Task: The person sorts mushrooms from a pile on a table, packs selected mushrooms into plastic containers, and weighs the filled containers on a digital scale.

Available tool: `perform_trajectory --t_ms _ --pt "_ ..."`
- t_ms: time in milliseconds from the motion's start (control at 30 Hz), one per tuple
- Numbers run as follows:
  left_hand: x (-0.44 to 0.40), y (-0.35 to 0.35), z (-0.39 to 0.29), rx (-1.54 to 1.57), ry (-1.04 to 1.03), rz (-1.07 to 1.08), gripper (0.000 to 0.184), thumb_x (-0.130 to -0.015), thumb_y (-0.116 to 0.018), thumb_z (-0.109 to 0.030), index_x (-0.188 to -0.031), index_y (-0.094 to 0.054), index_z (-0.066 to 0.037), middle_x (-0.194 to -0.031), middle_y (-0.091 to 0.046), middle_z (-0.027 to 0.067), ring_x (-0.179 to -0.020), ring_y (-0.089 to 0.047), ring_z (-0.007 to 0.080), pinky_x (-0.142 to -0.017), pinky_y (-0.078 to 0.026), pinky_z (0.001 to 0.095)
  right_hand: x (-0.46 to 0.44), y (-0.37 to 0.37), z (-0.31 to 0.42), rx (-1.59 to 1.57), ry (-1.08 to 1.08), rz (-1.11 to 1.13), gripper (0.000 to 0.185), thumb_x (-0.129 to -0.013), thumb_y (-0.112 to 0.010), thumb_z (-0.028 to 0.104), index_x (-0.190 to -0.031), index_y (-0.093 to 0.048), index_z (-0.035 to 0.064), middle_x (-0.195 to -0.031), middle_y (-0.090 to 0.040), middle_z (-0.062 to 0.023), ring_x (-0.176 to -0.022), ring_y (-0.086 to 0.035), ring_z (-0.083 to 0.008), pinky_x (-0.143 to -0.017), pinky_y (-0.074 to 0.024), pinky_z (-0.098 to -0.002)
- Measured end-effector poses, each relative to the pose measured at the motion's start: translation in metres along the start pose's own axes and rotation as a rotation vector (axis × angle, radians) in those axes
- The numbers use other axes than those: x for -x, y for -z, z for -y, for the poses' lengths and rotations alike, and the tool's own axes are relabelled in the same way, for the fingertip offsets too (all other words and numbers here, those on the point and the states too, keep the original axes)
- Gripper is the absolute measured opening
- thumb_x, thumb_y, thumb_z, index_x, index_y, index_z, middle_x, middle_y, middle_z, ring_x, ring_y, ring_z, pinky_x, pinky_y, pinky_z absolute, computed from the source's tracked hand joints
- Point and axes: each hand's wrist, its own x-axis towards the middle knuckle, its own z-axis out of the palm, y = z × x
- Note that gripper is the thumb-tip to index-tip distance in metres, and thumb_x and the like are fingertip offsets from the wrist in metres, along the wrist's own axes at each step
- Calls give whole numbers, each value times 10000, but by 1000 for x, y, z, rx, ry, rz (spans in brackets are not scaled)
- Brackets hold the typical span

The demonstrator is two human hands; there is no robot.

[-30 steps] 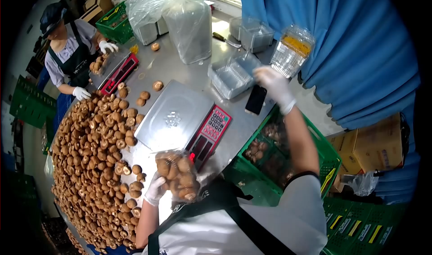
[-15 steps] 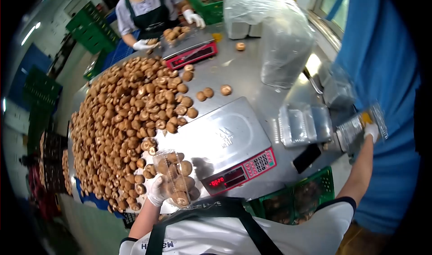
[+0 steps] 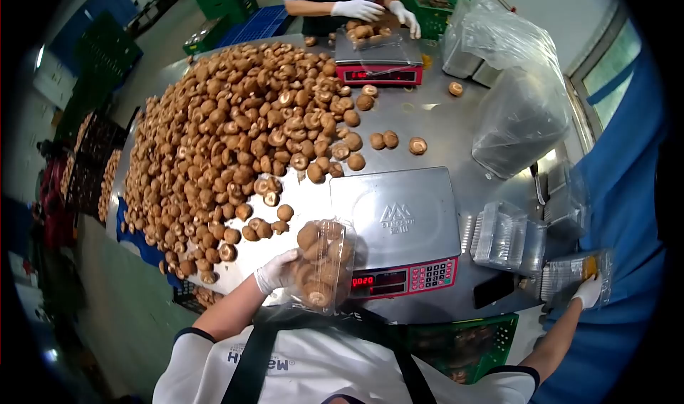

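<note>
My left fingers (image 3: pixel 284 264) closed on the mushroom pack (image 3: pixel 324 265), lower centre of frame. My right fingers (image 3: pixel 591 287) at the plastic stack (image 3: pixel 560 276), lower right; cannot tell how far open.

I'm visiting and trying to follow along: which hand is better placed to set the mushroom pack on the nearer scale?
Probably the left hand: it holds the mushroom pack close to the nearer scale. The right hand is at the clear trays, past the scale.
</note>
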Motion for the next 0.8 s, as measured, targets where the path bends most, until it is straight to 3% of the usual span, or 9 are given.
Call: perform_trajectory --t_ms 100,200,300,400,533,633,700,767,800 --pt "5 11 7 33 -5 31 639 -934 -582 -360 -1435 -399 -9 -1455 -449 188 -1349 -421 325 -1146 -308 512 -1 -1 -3 10 34 22 354 -1008 -430 239 -1274 -619 102 -1267 -628 -155 -1116 -604 -359 -948 -474 -403" --pt "9 8 11 -85 -58 -41 796 -885 -623 -440 -1522 -294 -96 -1538 -346 154 -1411 -334 329 -1160 -251 550 -12 -13 -10 -25 49 17 349 -1007 -437 239 -1264 -627 101 -1256 -633 -160 -1113 -604 -364 -948 -474 -401" --pt "16 15 15 104 -44 47 581 -966 -534 -340 -1434 -403 -20 -1458 -445 187 -1358 -416 330 -1154 -302 505 -16 -15 -5 -73 26 -53 337 -996 -464 265 -1226 -656 111 -1220 -653 -152 -1084 -615 -364 -932 -482 -406" --pt "17 10 15 192 -57 147 586 -970 -531 -330 -1447 -382 -25 -1472 -427 184 -1365 -409 324 -1160 -292 498 -21 -16 0 -141 -102 -128 341 -986 -487 317 -1192 -679 123 -1167 -683 -124 -1040 -634 -345 -906 -488 -405" --pt "20 -9 13 95 -77 63 618 -971 -531 -327 -1477 -331 -34 -1482 -410 180 -1364 -411 317 -1163 -291 488 -8 9 35 -429 -196 -196 349 -989 -499 324 -1194 -680 107 -1211 -671 -120 -1052 -641 -320 -915 -487 -390" --pt "22 -21 12 50 -87 13 619 -971 -531 -325 -1479 -327 -37 -1475 -419 178 -1361 -413 321 -1161 -298 486 51 49 96 -926 24 -249 356 -989 -505 288 -1211 -664 60 -1140 -686 -114 -987 -642 -262 -904 -474 -355" --pt "19 -32 10 -29 -69 -4 653 -924 -581 -400 -1436 -414 -31 -1465 -445 176 -1353 -417 325 -1153 -288 515 135 93 159 -1197 127 -13 336 -1006 -457 206 -1181 -645 -11 -1044 -673 -118 -917 -620 -207 -837 -489 -329" --pt "12 -34 9 -28 -49 107 667 -919 -586 -404 -1439 -408 -26 -1465 -443 181 -1352 -418 325 -1155 -287 506 231 118 213 -1403 289 315 232 -965 -487 162 -1004 -657 9 -1105 -628 -123 -964 -585 -195 -836 -474 -313" --pt "6 -29 12 -12 -40 134 693 -914 -594 -410 -1452 -388 -25 -1470 -433 183 -1351 -417 326 -1159 -282 496 262 87 223 -1317 746 202 220 -963 -491 172 -923 -651 26 -1097 -627 -117 -976 -579 -177 -843 -472 -315"
